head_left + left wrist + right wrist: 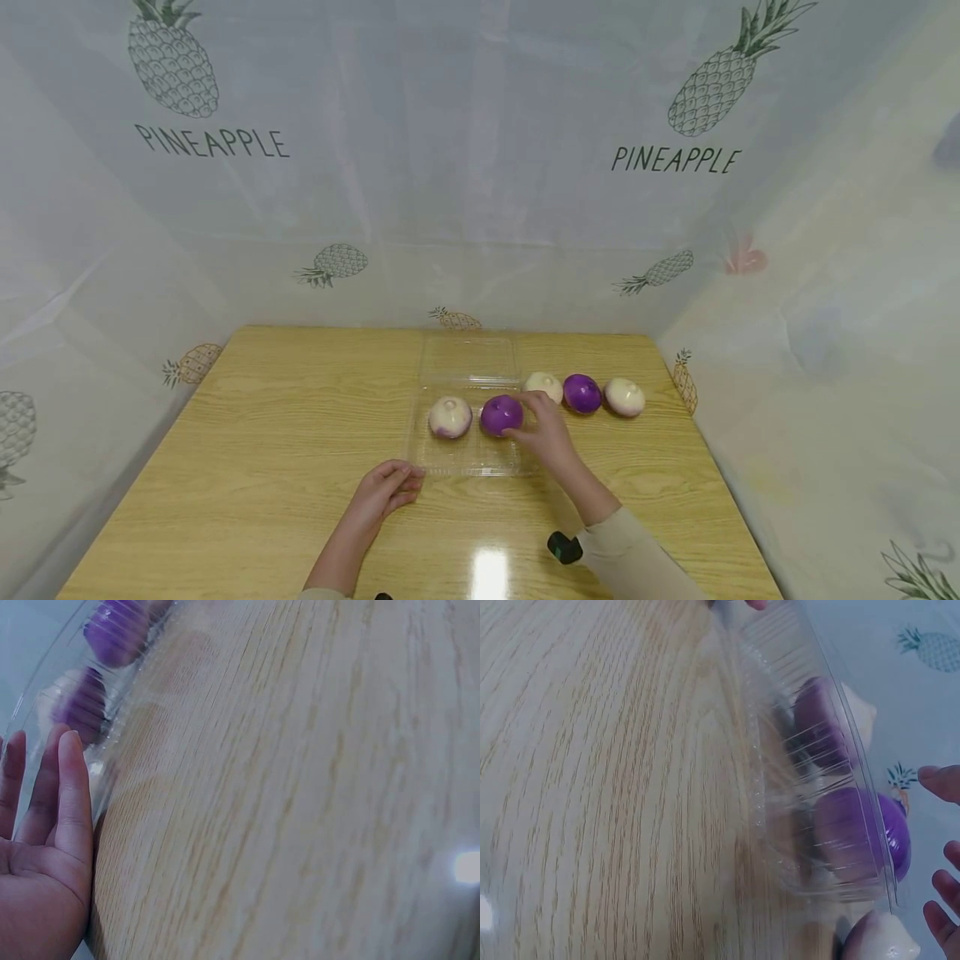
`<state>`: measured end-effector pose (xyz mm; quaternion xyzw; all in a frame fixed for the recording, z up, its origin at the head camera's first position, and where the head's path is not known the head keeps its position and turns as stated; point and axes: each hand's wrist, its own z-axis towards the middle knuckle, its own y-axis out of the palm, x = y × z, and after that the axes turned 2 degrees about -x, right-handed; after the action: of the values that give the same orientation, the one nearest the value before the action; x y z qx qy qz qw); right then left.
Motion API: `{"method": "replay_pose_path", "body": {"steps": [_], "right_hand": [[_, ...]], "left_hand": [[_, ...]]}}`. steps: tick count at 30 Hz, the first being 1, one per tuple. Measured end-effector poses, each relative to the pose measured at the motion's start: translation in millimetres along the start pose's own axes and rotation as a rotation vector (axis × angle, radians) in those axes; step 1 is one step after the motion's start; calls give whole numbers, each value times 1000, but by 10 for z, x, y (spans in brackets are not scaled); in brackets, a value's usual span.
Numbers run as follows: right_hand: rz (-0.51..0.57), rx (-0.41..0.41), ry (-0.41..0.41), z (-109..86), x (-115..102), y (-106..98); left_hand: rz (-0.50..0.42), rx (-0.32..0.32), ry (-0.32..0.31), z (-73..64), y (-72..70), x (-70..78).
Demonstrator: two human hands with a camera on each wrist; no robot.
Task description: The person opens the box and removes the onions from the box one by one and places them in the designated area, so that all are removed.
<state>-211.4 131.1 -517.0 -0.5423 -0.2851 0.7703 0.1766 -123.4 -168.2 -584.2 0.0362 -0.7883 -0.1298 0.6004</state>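
Observation:
A clear plastic clamshell box (444,458) lies on the table with its lid folded back. In its left half sits a shiny, round, onion-like vegetable (450,417), white on top and purple below. Another onion-like vegetable, all purple (501,415), is in the right half. My right hand (546,429) is over the box's right side, thumb and forefinger spread beside the purple one. In the right wrist view its fingers (946,889) stand apart from it. At the front left corner of the box, my left hand (386,492) rests with its fingertips against the plastic wall.
To the right of the box stand a white vegetable (543,385), partly behind my right hand, a purple vegetable (582,393) and another white vegetable (625,397). A pineapple-print sheet (465,192) hangs behind and beside the wooden table (300,400).

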Motion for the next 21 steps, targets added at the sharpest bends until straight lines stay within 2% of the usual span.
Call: {"method": "replay_pose_path", "body": {"steps": [5, 13, 21], "right_hand": [[-50, -44, 4, 44, -8, 47], [-107, -68, -43, 126, -2, 108], [-177, -134, 32, 197, 7, 149]], "left_hand": [[6, -9, 1, -9, -6, -2], [-2, -10, 4, -14, -4, 3], [11, -20, 5, -22, -5, 13]]}}
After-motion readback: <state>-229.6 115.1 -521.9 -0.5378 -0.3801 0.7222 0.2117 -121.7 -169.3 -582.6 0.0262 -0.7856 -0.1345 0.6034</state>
